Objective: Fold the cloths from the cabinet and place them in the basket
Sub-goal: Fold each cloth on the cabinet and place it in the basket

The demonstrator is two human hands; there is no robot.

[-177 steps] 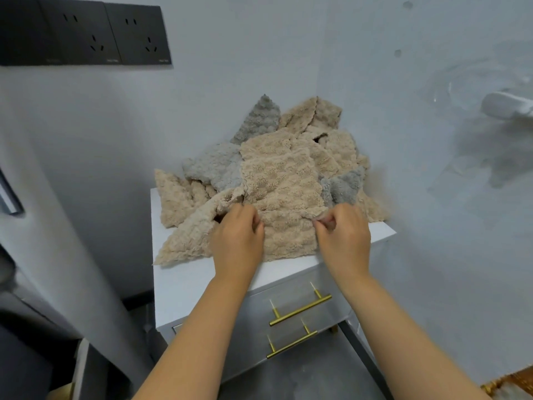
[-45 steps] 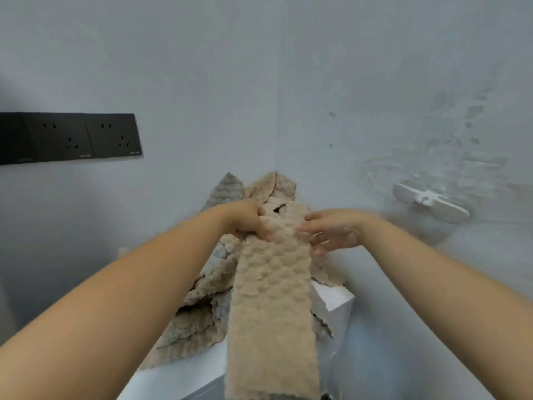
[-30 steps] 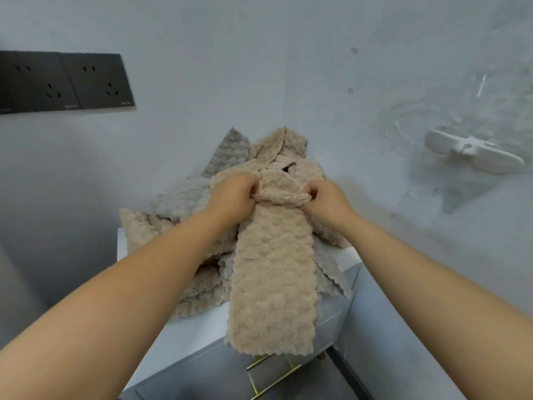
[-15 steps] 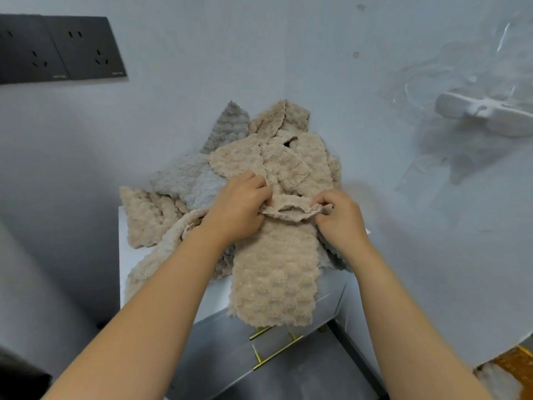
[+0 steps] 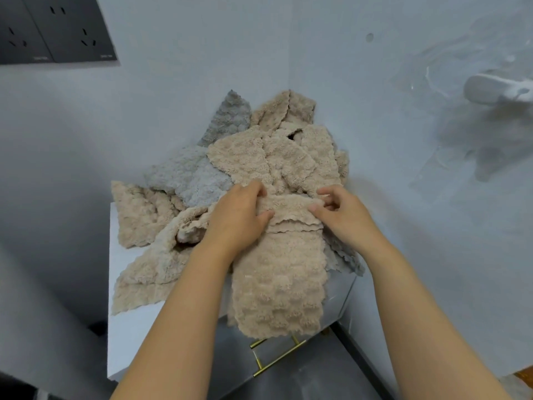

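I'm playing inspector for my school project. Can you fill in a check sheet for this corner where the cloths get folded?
Surface: white cabinet top; cloths cover its back part.
Job's things: beige cloth, its top end folded over, hangs over the front edge; pile of beige and grey cloths lies behind it; basket not in view.
Clutter: nothing seen.
Grippers: left hand and right hand each grip the cloth's folded top end.
Cables: nothing seen.
Surroundings: black sockets on the left wall; white hook on the right wall; gold handles on the drawers below.
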